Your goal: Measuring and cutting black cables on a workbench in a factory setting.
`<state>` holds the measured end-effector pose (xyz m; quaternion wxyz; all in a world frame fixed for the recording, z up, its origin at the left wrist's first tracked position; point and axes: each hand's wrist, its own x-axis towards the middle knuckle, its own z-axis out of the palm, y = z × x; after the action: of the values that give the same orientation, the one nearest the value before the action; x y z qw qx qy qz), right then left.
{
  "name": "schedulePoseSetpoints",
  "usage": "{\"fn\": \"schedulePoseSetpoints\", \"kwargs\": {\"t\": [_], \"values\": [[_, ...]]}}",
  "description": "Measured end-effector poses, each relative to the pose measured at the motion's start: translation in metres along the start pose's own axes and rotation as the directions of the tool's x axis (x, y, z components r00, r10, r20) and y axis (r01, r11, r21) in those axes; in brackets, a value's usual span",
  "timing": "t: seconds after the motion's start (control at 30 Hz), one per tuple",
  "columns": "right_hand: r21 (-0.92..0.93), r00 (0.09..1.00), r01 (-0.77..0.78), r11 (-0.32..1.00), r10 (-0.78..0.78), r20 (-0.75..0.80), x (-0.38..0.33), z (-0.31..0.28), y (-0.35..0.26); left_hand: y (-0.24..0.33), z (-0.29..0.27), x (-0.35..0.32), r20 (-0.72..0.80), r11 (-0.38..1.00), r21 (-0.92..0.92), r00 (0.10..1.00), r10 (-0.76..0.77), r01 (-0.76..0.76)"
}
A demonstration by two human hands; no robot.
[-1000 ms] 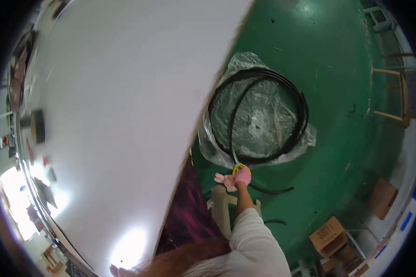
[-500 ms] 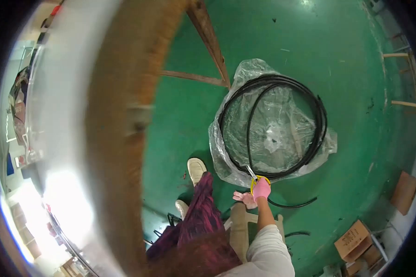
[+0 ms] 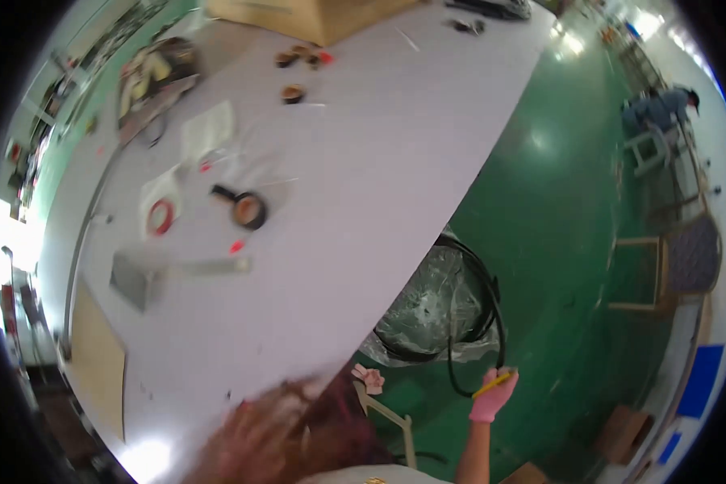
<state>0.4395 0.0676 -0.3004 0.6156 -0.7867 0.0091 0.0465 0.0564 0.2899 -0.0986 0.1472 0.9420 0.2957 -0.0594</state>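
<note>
Black tubing (image 3: 492,284): meets the right hand (image 3: 494,397), its coil lying past the worktop's (image 3: 363,145) right edge
Right hand: arm outstretched, pink-gloved fingers curled round a yellow-handled tool (image 3: 492,384); tubing grip unclear
Clear plastic (image 3: 427,306): spread beneath the coil
Tan box (image 3: 278,19): toward the worktop's far edge, contents hidden

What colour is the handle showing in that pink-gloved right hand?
The handle is yellow; it shows best in the head view.

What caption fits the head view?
Pink-gloved right hand holds a yellow tool by coiled black tubing and clear plastic.
</note>
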Motion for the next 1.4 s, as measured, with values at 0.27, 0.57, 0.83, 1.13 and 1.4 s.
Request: {"fn": "schedulePoseSetpoints", "kwargs": {"t": [0.27, 0.57, 0.83, 1.13, 1.4], "values": [[0.507, 0.924, -0.138, 0.851, -0.074, 0.375, -0.005, -0.017, -0.197, 0.055, -0.118, -0.1, -0.6, 0.592, -0.69, 0.787, -0.147, -0.415], [0.591, 0.639, -0.186, 0.785, -0.361, 0.68, -0.101, -0.073, -0.224, 0.327, -0.057, -0.33, -0.485, 0.542, -0.836, 0.354, -0.8, 0.081], [0.625, 0.679, 0.162, 0.764, -0.545, 0.491, -0.179, -0.096, -0.296, 0.416, 0.268, -0.582, -0.769, 0.775, -0.606, 0.383, -0.513, -0.179], [0.591, 0.315, -0.764, 0.257, -0.651, 0.69, -0.236, -0.03, -0.413, 0.265, 0.136, -0.355, -0.959, 0.959, -0.171, 0.264, -0.108, -0.227], [0.146, -0.083, -0.963, 0.228, -0.763, 0.641, -0.184, 0.082, -0.44, 0.159, -0.073, -0.217, -0.362, 0.063, -0.931, 0.932, -0.023, -0.36]]}}
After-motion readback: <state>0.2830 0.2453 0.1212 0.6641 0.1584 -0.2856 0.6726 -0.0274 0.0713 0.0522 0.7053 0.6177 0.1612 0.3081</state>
